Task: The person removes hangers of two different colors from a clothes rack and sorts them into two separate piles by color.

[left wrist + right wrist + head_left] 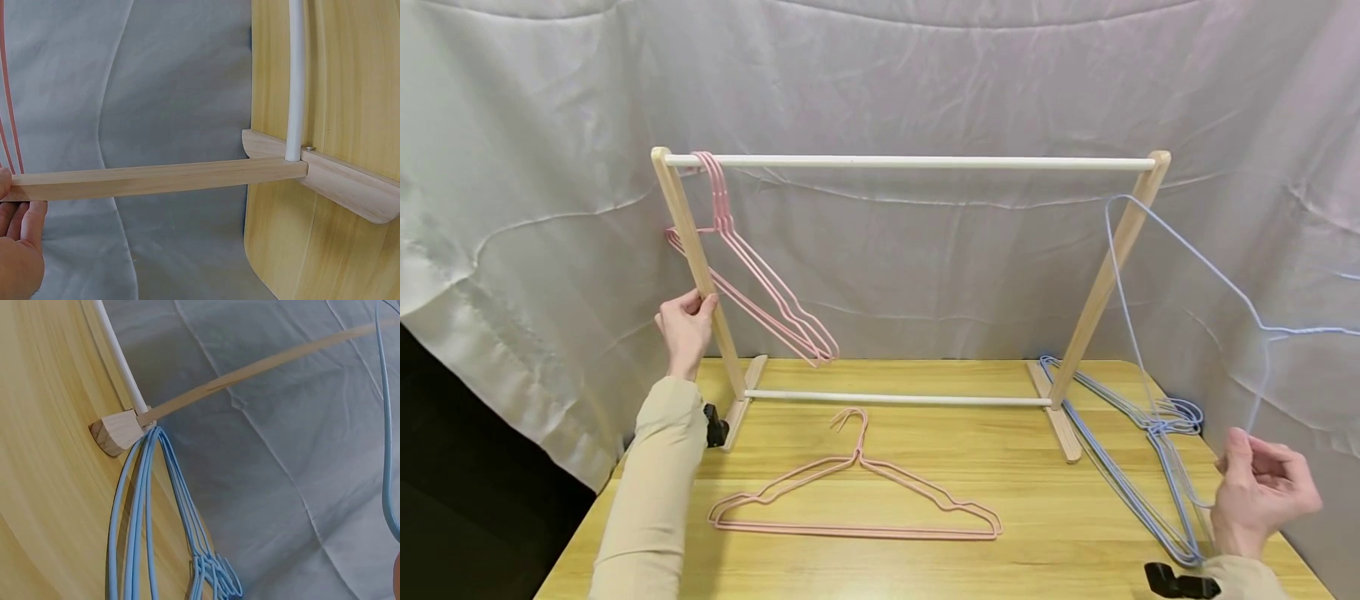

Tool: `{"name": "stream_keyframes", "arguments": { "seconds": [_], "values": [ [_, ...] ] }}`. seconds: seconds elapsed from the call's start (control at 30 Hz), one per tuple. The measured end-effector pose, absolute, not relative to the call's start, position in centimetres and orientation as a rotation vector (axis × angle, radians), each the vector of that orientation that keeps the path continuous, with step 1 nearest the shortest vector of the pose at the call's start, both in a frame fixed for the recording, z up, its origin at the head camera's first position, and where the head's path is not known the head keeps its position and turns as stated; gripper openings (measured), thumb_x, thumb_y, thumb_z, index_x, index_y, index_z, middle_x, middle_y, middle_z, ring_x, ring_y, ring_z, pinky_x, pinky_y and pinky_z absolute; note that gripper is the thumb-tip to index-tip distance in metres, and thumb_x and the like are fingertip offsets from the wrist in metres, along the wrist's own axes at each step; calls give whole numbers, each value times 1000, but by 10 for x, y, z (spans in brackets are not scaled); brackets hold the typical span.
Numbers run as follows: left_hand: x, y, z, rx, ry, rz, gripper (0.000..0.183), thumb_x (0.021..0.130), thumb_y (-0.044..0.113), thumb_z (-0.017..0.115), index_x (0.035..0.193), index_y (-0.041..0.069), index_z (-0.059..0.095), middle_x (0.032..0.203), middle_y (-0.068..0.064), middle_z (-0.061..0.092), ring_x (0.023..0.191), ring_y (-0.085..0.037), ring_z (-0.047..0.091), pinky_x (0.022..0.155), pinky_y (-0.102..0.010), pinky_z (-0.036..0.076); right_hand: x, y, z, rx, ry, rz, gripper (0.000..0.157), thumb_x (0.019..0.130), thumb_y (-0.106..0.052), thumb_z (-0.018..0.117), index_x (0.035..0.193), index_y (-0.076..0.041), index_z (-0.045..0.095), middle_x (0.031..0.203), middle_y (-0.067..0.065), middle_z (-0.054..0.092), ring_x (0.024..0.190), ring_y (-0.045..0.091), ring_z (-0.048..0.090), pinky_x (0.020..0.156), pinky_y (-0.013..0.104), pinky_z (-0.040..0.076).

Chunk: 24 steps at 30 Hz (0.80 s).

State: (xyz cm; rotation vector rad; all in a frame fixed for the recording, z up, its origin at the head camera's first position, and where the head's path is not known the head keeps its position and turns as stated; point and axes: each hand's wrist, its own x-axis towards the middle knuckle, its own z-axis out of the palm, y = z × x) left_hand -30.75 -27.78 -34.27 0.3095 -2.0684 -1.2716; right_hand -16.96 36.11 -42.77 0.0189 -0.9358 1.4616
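Hanger (1262, 327) held aloft, rack post (723, 342) gripped

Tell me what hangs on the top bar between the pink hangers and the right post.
Nothing: in the head view, the white top bar is bare from the pink hangers to the right post.

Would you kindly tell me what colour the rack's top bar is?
The top bar is white; it shows best in the head view.
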Motion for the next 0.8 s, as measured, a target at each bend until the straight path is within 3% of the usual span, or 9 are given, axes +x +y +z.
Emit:
{"name": "stream_keyframes", "arguments": {
  "seconds": [0.47, 0.8],
  "values": [
    [-307, -277, -341, 317, -2074, -1282, 28, 97, 21, 67, 120, 7, 74, 113, -16, 75, 75, 10, 50, 77, -11, 41, -173, 384, -444, -30, -700, 1663, 19, 72, 15, 80, 75, 16, 61, 57, 15, 66, 35, 13, 45, 38, 17, 37],
    [-307, -278, -342, 314, -2067, -1276, 28, 97, 20, 67, 120, 6, 74, 114, -16, 75, 76, 10, 54, 74, -10, 42, -167, 398, -463, -268, -941, 1747, 11, 75, 13, 78, 75, 7, 68, 60, 5, 72, 41, 8, 59, 37, 15, 40]
  ]
}}
